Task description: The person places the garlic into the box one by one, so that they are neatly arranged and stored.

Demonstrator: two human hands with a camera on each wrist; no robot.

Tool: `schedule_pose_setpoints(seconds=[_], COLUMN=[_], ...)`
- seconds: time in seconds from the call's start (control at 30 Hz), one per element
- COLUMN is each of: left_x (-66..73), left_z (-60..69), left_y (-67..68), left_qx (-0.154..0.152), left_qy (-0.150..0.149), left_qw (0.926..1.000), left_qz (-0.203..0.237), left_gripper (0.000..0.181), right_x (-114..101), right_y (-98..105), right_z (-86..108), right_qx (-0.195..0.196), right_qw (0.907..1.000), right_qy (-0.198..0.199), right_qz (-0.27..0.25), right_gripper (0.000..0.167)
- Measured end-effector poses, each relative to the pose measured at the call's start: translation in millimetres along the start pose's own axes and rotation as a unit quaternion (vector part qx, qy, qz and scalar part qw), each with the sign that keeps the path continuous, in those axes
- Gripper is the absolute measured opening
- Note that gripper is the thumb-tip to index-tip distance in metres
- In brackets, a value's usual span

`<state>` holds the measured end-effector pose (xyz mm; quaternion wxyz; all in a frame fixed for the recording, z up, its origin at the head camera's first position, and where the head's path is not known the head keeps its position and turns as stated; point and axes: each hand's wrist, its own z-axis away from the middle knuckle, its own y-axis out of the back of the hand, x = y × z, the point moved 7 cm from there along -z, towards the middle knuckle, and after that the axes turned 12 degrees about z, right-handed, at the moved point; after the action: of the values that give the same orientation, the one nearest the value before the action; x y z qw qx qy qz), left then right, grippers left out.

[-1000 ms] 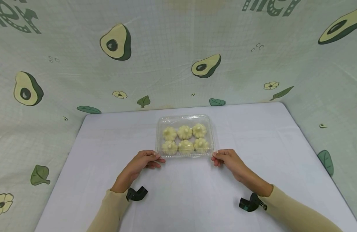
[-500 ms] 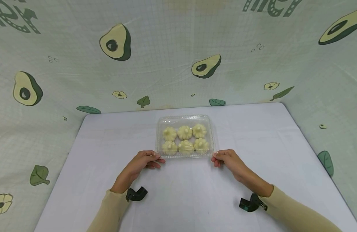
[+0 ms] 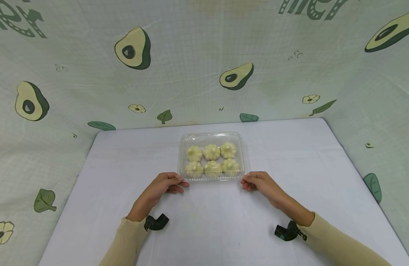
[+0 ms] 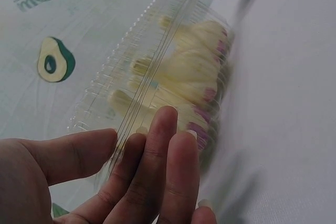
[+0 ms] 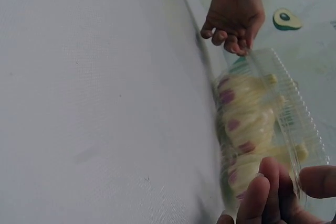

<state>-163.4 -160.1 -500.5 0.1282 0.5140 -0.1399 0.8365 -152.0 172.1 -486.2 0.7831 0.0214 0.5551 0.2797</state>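
A clear plastic clamshell box (image 3: pixel 209 137), its lid down, sits toward the back of the white table. Inside lie several pale garlic bulbs (image 3: pixel 212 152) in two rows; purple patches show low on the garlic bulbs (image 4: pixel 210 95) in the left wrist view. My left hand (image 3: pixel 166 183) pinches the rim at the front left corner between thumb and fingers. At the front right corner my right hand (image 3: pixel 259 183) pinches the same rim, its other fingers curled under. Both wrist views show the rim between thumb and fingertips.
The white-covered table (image 3: pixel 204 229) reaches toward me in front of the box. A cloth backdrop (image 3: pixel 191 74) printed with avocados and leaves stands behind and at both sides. Each wrist carries a small black device (image 3: pixel 157 222).
The right hand has shifted very slightly left along the rim. The box and the left hand look unmoved.
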Motion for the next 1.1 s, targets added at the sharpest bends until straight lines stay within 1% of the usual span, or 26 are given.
schedule_pose_setpoints(seconds=[0.17,0.37,0.63,0.73,0.83,1.1], left_x=[-0.5,-0.3,1.7,2.4,0.9,0.8], left_z=[-0.1,-0.3,2.4,3.5,3.0,3.7], left_y=[0.0,-0.2,-2.7,-3.2,-2.8,-2.1], left_qx=[-0.002,-0.002,-0.003,-0.005,0.0,-0.001], left_qy=[-0.002,-0.004,-0.005,-0.006,-0.001,-0.004], left_qw=[1.0,1.0,1.0,1.0,1.0,1.0], left_qz=[-0.004,-0.008,-0.002,-0.003,-0.002,-0.007], left_gripper=[0.026,0.03,0.024,0.025,0.025,0.024], right_x=[-2.6,-2.4,-2.2,-2.2,-1.6,-2.4], right_y=[1.8,1.9,0.4,-0.2,-0.6,-1.3], right_z=[0.5,0.5,1.1,2.3,2.8,3.3], right_qx=[0.005,0.01,0.019,0.022,0.029,0.034], right_qw=[0.9999,0.9999,0.9998,0.9997,0.9995,0.9992], right_qy=[0.011,0.011,0.01,0.008,0.003,0.002], right_qz=[0.006,0.004,-0.005,-0.005,-0.009,-0.022], right_gripper=[0.031,0.031,0.03,0.03,0.029,0.029])
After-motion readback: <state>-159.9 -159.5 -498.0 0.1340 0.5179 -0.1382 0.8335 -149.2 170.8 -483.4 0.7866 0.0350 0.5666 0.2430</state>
